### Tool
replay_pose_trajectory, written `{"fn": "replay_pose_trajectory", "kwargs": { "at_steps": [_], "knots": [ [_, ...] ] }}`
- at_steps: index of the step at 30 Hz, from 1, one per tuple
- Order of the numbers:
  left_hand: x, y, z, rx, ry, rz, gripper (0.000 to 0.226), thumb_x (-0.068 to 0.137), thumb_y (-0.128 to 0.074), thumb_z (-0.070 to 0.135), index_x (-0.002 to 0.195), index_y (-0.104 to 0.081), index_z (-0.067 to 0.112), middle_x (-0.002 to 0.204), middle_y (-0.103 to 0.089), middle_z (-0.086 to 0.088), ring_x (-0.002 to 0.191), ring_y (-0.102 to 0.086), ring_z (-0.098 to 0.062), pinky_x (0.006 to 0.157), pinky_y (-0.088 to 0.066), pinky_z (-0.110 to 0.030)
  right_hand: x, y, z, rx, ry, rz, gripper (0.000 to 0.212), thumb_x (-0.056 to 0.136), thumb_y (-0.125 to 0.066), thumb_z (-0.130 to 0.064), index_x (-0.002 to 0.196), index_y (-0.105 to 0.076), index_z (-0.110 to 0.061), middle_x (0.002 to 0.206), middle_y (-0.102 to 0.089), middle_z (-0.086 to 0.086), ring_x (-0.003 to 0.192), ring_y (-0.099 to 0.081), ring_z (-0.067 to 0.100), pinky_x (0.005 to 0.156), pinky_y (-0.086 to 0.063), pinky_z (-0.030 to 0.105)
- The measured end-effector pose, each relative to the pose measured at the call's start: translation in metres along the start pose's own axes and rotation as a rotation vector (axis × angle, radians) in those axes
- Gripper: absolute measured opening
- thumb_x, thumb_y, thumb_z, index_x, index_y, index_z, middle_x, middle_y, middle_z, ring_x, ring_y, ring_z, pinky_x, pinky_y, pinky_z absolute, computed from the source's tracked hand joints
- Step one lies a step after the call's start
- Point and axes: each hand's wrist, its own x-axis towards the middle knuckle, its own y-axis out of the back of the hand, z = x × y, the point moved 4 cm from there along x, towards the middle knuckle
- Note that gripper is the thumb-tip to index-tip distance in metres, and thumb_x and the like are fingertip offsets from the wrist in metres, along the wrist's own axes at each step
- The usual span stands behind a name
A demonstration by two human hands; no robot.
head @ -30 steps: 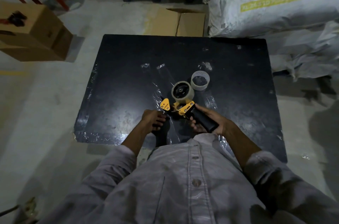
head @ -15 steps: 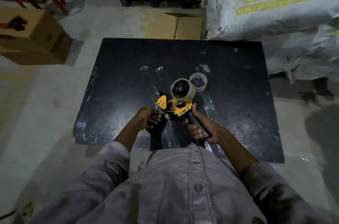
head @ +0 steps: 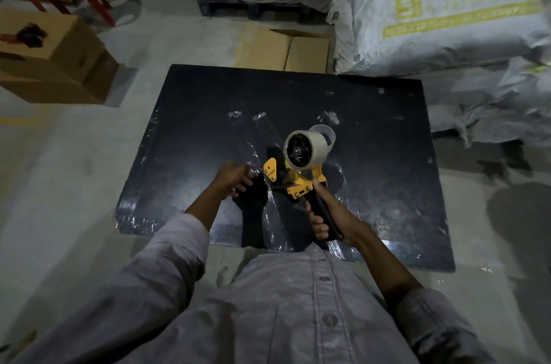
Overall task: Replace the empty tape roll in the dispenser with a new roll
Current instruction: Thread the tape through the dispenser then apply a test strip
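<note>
Yellow lettering on white woven sack [head: 441, 6] unreadable. Right hand [head: 331, 214] gripping yellow tape dispenser [head: 293, 173]; left hand [head: 235, 179] clenched beside.

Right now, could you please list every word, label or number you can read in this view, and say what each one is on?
Nothing reads clearly.
White sack: yellow block lettering, too blurred; the yellow stripe's print and small dark handwriting are too small.
Tape dispenser: tiny marks on its yellow plate, unreadable.
Cardboard box: a dark mark, no legible text.
</note>
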Motion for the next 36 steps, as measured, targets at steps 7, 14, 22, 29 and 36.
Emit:
{"fn": "replay_pose_trajectory", "kwargs": {
  "at_steps": [7,14,22,29,36],
  "knots": [
    [-0.018,-0.009,-0.024,-0.237,-0.016,0.06,0.031,0.107,-0.068,0.034,0.106,-0.082,0.006,0.095,-0.081,-0.015,0.081,-0.071,-0.028,0.065,-0.053,-0.035,0.012,0.002,-0.009,0.009,0.039,0.056,0.074,0.091,-0.059,-0.092,0.088,-0.061,-0.017,0.064,-0.035,0.002,0.042,-0.036,0.013,0.041,-0.033,0.024],
    [-0.027,-0.029,-0.006,-0.499,0.175,-0.134,0.069,0.086,-0.078,0.074,0.113,-0.084,0.011,0.104,-0.085,-0.008,0.09,-0.075,-0.024,0.077,-0.059,-0.037,0.023,-0.007,-0.041,-0.158,0.079,0.061,0.078,0.088,-0.063,-0.093,0.092,-0.058,-0.015,0.066,-0.035,0.006,0.047,-0.034,0.018,0.044,-0.032,0.027],
    [-0.007,-0.036,0.021,-0.518,0.255,-0.161,0.017,0.1,-0.062,0.016,0.096,-0.076,0.006,0.095,-0.077,-0.007,0.083,-0.067,-0.02,0.074,-0.057,-0.032,0.021,-0.003,-0.045,-0.185,0.041,0.052,0.077,0.087,-0.064,-0.093,0.089,-0.06,-0.016,0.065,-0.036,0.005,0.046,-0.034,0.018,0.045,-0.032,0.025],
    [0.005,-0.034,0.044,-0.474,0.143,-0.043,0.013,0.093,-0.064,0.004,0.087,-0.076,0.002,0.076,-0.071,-0.011,0.062,-0.061,-0.019,0.061,-0.053,-0.031,0.021,0.002,-0.05,-0.184,0.047,0.04,0.076,0.087,-0.065,-0.092,0.09,-0.059,-0.017,0.066,-0.035,0.006,0.048,-0.033,0.019,0.047,-0.031,0.026],
    [0.021,-0.04,0.041,-0.492,0.143,0.003,0.01,0.089,-0.067,0.004,0.087,-0.077,0.006,0.075,-0.07,-0.011,0.061,-0.063,-0.018,0.056,-0.054,-0.03,0.021,0.006,-0.052,-0.202,0.042,0.044,0.073,0.091,-0.064,-0.089,0.092,-0.058,-0.016,0.066,-0.036,0.005,0.046,-0.035,0.018,0.047,-0.032,0.024]
  ]
}}
